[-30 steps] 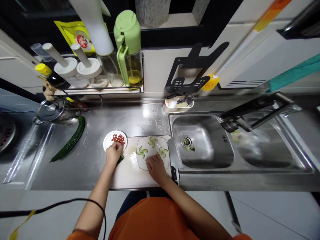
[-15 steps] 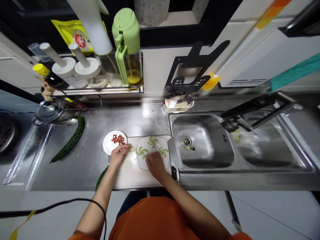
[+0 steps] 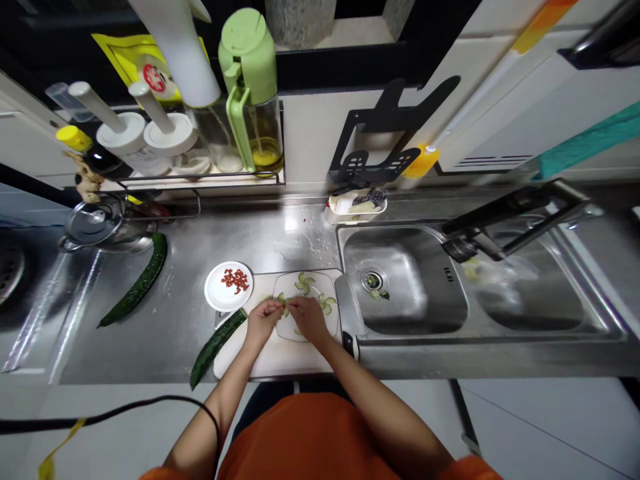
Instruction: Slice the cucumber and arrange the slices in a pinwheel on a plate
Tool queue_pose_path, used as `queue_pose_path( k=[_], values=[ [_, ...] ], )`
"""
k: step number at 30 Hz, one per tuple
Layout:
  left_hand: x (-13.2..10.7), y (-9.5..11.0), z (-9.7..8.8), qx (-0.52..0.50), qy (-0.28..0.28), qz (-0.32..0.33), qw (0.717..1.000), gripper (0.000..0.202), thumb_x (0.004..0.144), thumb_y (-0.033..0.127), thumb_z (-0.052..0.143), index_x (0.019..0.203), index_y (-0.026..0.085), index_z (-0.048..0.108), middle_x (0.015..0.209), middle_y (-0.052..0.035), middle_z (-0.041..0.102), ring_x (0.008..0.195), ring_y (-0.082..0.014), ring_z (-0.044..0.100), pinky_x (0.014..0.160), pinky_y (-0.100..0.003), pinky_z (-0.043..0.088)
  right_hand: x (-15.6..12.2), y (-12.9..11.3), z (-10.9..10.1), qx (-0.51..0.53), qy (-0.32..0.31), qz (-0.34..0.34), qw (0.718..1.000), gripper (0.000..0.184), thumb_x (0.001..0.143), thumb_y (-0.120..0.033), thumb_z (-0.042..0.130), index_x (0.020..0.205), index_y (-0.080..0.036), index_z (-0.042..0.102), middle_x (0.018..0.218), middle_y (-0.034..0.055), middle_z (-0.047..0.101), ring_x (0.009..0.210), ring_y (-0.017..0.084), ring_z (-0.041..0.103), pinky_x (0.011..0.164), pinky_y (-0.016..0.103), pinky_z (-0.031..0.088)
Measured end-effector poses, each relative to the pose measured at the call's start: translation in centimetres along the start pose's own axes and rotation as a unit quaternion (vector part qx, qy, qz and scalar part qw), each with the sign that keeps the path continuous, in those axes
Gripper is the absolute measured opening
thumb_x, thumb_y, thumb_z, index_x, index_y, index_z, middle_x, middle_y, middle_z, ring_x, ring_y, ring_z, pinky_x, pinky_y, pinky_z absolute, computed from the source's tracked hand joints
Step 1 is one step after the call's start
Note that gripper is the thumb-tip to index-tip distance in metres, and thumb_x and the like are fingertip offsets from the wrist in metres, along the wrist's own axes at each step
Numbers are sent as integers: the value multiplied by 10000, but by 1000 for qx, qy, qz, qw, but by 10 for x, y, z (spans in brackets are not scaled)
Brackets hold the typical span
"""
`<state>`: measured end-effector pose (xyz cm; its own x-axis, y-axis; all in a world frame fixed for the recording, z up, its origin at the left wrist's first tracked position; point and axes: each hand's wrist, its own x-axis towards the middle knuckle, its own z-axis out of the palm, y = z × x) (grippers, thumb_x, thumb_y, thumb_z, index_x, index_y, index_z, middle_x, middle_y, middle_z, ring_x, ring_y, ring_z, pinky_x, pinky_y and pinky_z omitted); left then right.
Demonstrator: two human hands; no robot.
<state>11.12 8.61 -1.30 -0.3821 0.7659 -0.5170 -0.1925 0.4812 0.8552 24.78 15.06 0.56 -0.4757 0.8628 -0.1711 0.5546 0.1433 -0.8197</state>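
Left hand (image 3: 263, 323) just came off the white plate (image 3: 213, 294) to join the right hand (image 3: 310, 317), so the leftmost cucumber fan (image 3: 281, 297) now gets both. Fingertips bunched right at it; can't tell if they're clamped on anything. Clear plate (image 3: 287, 330) underneath, red bits (image 3: 235, 281) up-left.

The metal counter (image 3: 185, 260) looks glossy, the square plate (image 3: 287, 284) smooth
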Motion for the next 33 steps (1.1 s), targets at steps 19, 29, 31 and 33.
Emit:
queue_pose_path(
  k=[19,29,31,33],
  values=[
    [-6,-6,3,190,57,134,971,177,778,299,606,881,187,696,762,-23,709,662,-127,630,654,-236,485,14,2,7,-49,-19,25,998,156,795,-138,543,700,-185,657,695,-14,670,699,136,579,774,274,361],
    [-4,-11,-2,445,63,327,831,128,836,231,569,847,206,694,781,-54,665,779,-189,581,758,-313,444,16,4,12,-214,-52,-62,974,218,879,-137,466,755,-185,638,788,10,668,795,153,550,888,304,303],
    [-3,-12,-2,456,66,331,823,125,842,232,566,832,205,688,757,-51,650,764,-187,568,747,-311,434,16,5,14,-235,-53,-65,968,217,889,-151,465,769,-187,642,806,20,666,819,163,541,880,306,304],
    [-2,-12,-1,461,69,330,821,127,846,233,562,811,204,681,738,-48,637,755,-185,558,740,-310,427,15,5,15,-247,-51,-60,966,200,892,-175,478,789,-191,649,831,30,662,860,176,530,861,307,310]
  ],
)
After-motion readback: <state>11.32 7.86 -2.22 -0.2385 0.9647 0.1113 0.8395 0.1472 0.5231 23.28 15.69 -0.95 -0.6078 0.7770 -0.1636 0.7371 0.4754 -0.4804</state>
